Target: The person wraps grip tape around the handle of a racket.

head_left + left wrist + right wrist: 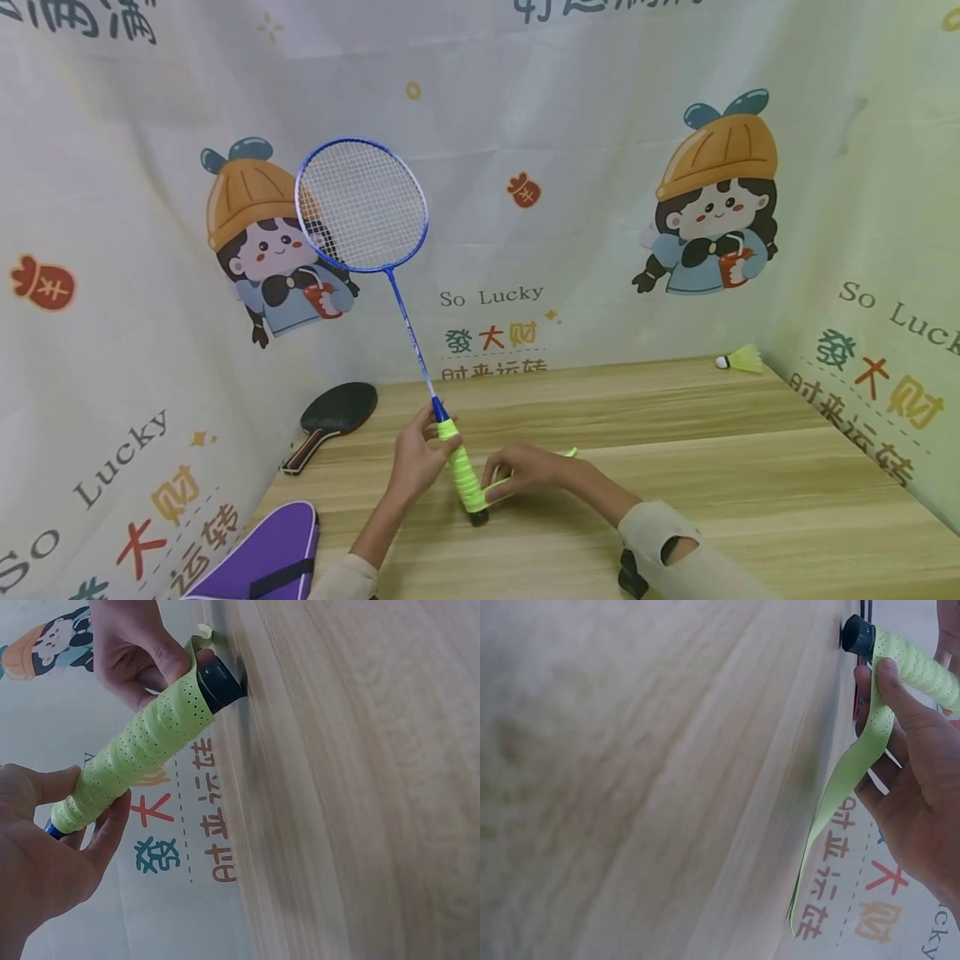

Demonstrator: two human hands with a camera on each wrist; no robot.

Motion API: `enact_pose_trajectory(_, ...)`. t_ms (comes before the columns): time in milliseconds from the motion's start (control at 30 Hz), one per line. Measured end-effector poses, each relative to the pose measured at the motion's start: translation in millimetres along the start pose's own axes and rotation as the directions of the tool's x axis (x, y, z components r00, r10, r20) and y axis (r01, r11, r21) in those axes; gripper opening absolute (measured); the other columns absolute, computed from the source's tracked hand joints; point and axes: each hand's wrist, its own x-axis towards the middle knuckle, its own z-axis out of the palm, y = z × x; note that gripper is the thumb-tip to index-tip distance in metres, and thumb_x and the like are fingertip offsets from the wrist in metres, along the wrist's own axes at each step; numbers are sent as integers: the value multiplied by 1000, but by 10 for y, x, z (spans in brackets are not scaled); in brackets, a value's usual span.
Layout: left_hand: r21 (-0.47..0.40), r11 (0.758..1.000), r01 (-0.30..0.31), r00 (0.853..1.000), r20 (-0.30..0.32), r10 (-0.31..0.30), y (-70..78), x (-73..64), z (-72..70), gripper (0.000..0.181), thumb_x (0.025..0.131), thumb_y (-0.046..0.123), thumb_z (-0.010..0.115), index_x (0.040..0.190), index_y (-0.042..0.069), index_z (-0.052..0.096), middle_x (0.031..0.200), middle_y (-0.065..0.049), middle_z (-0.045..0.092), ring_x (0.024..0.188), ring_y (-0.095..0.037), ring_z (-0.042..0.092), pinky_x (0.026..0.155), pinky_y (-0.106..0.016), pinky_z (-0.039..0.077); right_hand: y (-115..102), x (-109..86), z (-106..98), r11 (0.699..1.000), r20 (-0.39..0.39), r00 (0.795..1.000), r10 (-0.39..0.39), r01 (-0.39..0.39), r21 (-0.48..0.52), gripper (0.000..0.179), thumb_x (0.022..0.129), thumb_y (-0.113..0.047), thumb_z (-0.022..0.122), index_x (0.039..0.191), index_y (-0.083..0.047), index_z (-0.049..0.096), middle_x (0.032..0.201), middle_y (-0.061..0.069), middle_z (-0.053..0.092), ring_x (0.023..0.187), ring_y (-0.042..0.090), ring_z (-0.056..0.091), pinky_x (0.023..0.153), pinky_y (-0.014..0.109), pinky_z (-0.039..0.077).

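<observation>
A blue and white badminton racket [408,321] is held up at a slant, head up, its black butt end [218,684] low over the table. Perforated yellow-green grip tape [142,746] winds round most of the handle. My left hand [417,457] grips the upper part of the wrapped handle, thumb and fingers round it. Near the butt, my right hand [525,471] pinches the tape's loose length between thumb and fingers. That tail of tape [847,776] passes through the right hand and hangs down past it in the right wrist view.
On the wooden table [675,467], a black table tennis paddle [341,408] lies at the back left. A purple case [262,554] with a black strap sits at the front left. A yellow shuttlecock [741,359] lies at the back right. Printed cloth [480,117] surrounds the table.
</observation>
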Motion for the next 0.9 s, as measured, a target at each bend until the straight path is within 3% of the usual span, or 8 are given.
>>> enact_pose_trajectory(200,-42,999,10,999,38,-8,-20,-15,-54,69,91,-3,76,152,-2,46,130,-20,69,113,-39,70,88,-39,60,-12,43,25,997,29,998,-52,53,-58,24,97,-19,76,114,-2,76,98,3,79,80,-4,68,74,15,54)
enact_pose_trajectory(400,-144,989,-9,995,97,23,-62,-23,-79,72,96,-6,68,157,-5,31,139,-25,62,126,-48,60,102,-52,53,-52,87,44,994,125,986,-108,111,-13,25,102,-14,67,122,1,71,87,2,79,76,-4,69,67,12,50)
enact_pose_trajectory(667,-253,967,0,990,136,35,-68,-8,-28,55,99,-12,59,148,-3,37,147,-30,53,130,-47,57,107,-52,49,-86,91,71,999,123,992,-34,31,22,22,103,-15,67,118,0,69,82,-2,78,62,-1,62,57,13,45)
enact_pose_trajectory(900,-130,991,26,999,43,-20,-56,-4,-17,66,97,1,69,156,0,39,137,-25,58,126,-44,58,105,-59,47,-48,79,89,999,69,997,33,-34,7,21,102,-19,69,116,-4,69,78,-8,76,58,-3,56,58,15,45)
